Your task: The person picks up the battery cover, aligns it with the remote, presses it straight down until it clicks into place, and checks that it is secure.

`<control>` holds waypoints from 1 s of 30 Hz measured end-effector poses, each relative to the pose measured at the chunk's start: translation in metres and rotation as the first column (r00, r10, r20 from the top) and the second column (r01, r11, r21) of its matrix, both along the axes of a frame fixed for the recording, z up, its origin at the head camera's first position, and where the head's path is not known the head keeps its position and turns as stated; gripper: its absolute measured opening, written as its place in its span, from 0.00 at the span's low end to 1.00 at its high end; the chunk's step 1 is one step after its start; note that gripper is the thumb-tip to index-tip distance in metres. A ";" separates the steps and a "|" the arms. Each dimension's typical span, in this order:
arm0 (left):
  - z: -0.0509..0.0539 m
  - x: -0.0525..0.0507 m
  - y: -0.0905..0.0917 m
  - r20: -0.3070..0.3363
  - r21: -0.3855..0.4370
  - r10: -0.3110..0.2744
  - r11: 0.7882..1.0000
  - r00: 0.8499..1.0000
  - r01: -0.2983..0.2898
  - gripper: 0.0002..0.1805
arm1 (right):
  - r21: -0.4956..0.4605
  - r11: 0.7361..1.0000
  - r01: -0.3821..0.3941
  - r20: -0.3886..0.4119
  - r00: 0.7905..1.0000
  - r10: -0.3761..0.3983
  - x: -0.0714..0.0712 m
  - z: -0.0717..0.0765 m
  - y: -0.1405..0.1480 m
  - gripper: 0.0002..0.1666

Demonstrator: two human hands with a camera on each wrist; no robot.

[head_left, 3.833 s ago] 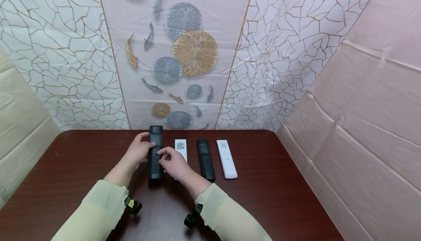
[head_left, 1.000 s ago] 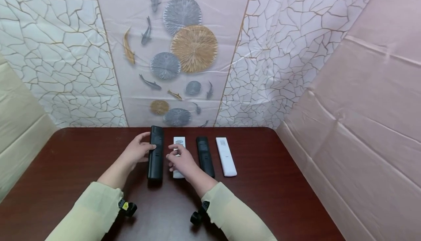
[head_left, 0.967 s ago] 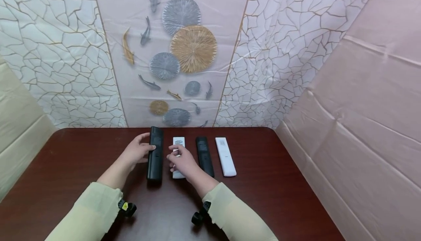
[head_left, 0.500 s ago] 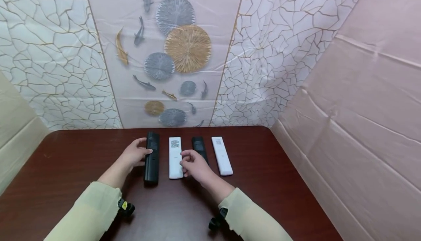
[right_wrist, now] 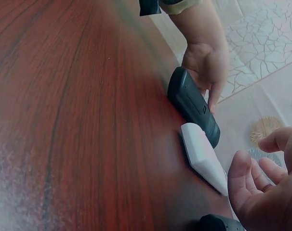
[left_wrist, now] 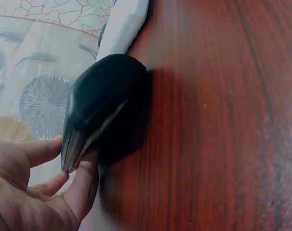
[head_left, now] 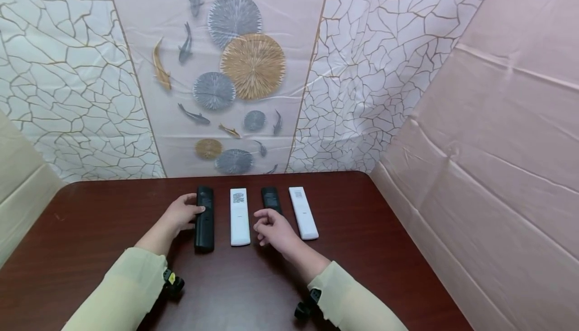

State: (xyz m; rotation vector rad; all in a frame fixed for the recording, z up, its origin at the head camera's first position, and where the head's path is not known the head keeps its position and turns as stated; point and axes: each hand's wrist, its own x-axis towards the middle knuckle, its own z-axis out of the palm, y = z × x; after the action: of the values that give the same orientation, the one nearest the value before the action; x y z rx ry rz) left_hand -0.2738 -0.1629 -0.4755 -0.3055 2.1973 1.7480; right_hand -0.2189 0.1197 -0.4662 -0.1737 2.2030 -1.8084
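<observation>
In the head view my left hand [head_left: 181, 213] pinches the left edge of a black remote control [head_left: 205, 230], its thumb on the upward-facing back. The left wrist view shows the thumb and fingers on either side of that edge of the black remote [left_wrist: 107, 84]; whether it lies fully flat is unclear. My right hand [head_left: 278, 231] hovers with loosely bent fingers and nothing in it. Beneath it lies a second black remote [head_left: 270, 198], its lower part hidden by the hand. Left of that hand, a white remote [head_left: 239, 225] lies back up with a printed label.
Another white remote [head_left: 304, 215] lies at the right end of the row. The dark red wooden table [head_left: 235, 291] ends at a patterned curtain [head_left: 253, 120] behind, and a plain pinkish cloth [head_left: 475, 145] hangs along the right side.
The right hand has moved away from the held black remote, rightward past the first white remote to over the second black one. The left hand has lowered its remote toward the table.
</observation>
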 end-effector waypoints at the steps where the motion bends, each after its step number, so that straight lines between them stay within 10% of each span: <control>1: -0.001 0.000 0.000 0.001 -0.009 0.004 1.000 1.000 -0.004 0.37 | 0.003 1.000 0.002 0.003 1.000 -0.002 0.000 0.000 0.001 0.21; 25: 0.005 0.005 0.003 -0.045 -0.286 -0.017 0.958 0.999 0.003 0.29 | 0.012 1.000 -0.011 -0.049 0.999 0.012 0.017 0.030 0.004 0.18; 30: 0.012 0.011 0.008 -0.179 -0.454 -0.143 0.890 0.973 0.047 0.30 | 0.033 0.999 0.001 -0.049 0.999 0.001 0.011 0.029 0.013 0.17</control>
State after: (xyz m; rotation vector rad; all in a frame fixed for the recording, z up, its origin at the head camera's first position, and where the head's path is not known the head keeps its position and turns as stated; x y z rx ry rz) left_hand -0.2628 -0.1549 -0.4640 -0.1143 2.7082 1.2508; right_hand -0.2077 0.1332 -0.4370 -0.2130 2.2647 -1.7850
